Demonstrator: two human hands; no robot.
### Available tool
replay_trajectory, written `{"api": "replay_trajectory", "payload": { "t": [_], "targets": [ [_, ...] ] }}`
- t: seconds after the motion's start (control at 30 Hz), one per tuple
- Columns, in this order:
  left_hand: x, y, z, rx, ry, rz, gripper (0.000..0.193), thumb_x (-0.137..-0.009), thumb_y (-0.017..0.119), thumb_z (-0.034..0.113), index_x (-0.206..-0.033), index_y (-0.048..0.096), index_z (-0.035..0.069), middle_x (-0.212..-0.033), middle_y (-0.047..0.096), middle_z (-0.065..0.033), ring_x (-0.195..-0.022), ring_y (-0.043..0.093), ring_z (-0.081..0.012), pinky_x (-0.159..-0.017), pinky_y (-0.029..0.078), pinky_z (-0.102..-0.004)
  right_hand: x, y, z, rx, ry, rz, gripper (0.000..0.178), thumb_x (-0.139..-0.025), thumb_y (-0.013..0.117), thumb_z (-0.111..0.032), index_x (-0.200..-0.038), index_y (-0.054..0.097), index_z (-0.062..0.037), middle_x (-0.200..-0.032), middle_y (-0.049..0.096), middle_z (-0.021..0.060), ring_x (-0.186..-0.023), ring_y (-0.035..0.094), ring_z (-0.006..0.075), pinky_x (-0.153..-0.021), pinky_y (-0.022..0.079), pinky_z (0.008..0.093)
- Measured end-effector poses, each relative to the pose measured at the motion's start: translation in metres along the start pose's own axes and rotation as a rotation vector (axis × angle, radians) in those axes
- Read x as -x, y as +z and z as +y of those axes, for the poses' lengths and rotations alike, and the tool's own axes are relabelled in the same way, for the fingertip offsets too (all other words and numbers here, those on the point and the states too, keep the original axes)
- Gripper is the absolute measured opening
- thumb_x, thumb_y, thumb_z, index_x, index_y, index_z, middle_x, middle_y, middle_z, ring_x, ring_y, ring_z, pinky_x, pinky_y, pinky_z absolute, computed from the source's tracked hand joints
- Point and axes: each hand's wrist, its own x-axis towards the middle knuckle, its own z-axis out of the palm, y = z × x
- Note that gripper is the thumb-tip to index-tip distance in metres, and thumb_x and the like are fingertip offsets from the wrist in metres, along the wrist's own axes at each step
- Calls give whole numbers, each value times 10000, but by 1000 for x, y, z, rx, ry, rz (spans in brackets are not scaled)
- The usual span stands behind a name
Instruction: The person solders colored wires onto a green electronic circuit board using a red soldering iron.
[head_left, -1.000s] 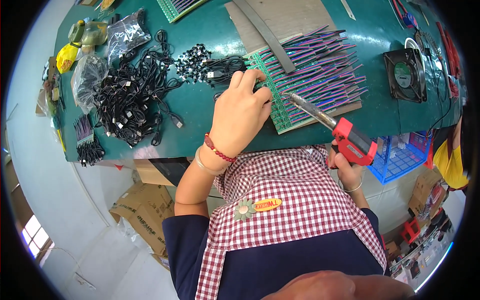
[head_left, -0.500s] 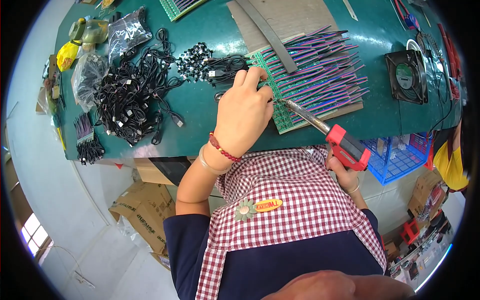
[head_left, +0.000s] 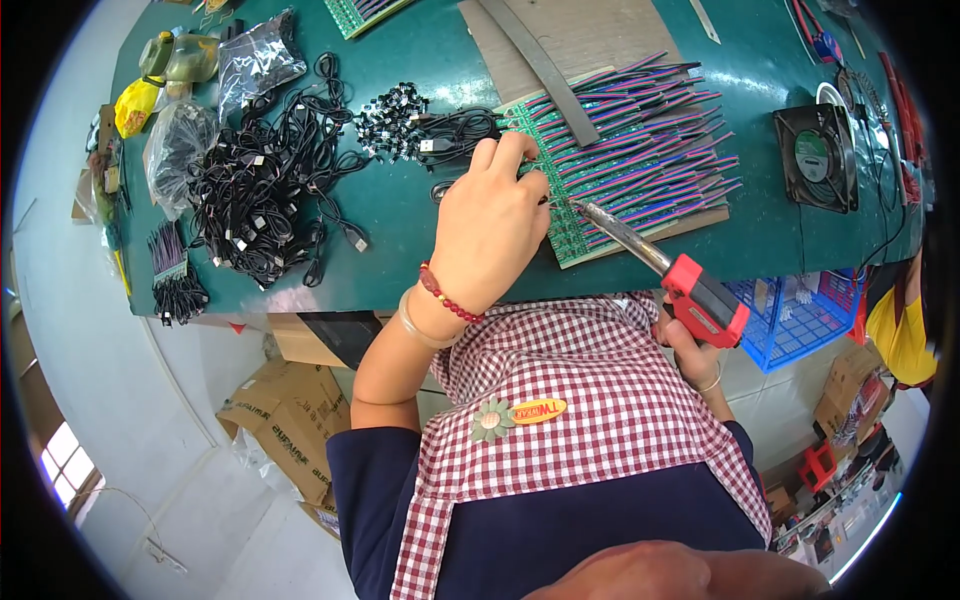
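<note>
My right hand (head_left: 691, 352) grips a red and black soldering gun (head_left: 708, 302) below the table's near edge. Its metal barrel slants up to the left, and the tip rests at or just over a green circuit board panel (head_left: 567, 238). Pink, blue and black wires (head_left: 640, 150) run from that panel to the right in dense rows. At the panel's left edge, my left hand (head_left: 490, 215) is closed in a pinch close to the tip; what its fingertips hold is hidden. Just beyond that hand lies a bundle of black USB cables (head_left: 458, 138).
A metal strip (head_left: 540, 70) lies across the wires and a brown board (head_left: 600, 35). On the left are a large heap of black USB cables (head_left: 255, 200) and plastic bags (head_left: 260, 60). A square fan (head_left: 815, 157) stands right; a blue crate (head_left: 800, 320) sits below the table edge.
The soldering gun and my right hand have shifted very slightly to the right and down. My left hand keeps its pinch at the panel's edge.
</note>
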Motion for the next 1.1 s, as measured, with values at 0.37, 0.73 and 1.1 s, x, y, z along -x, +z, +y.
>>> {"api": "replay_trajectory", "payload": {
  "t": [0.37, 0.73, 1.1],
  "targets": [
    [3, 2, 3, -2, -3, 26, 55, -660, 645, 53, -696, 610, 30, -1015, 523, -61, -883, 517, -238, -680, 493, -336, 0, 4, -7, -6, 18, -38, 281, -776, 641, -8, -1050, 581, 2, -862, 600, 37, -755, 555, 115, -697, 454, 270],
    [2, 2, 1, -3, 1, 17, 44, -665, 641, 57, -693, 616, 35, -1013, 522, -60, -891, 520, -228, -689, 494, -330, -6, 17, -27, -87, -50, -34, 103, -816, 583, -38, -893, 568, 29, -724, 570, 50, -631, 526, 118, -577, 425, 256],
    [8, 4, 0, -68, -23, 24, 81, -665, 629, 84, -728, 597, 44, -1008, 515, -66, -898, 507, -239, -727, 449, -349, -17, 24, -30, -119, -135, 63, 408, -850, 593, -227, -1137, 452, 26, -625, 467, 51, -531, 435, 131, -494, 375, 270]
  ]
}}
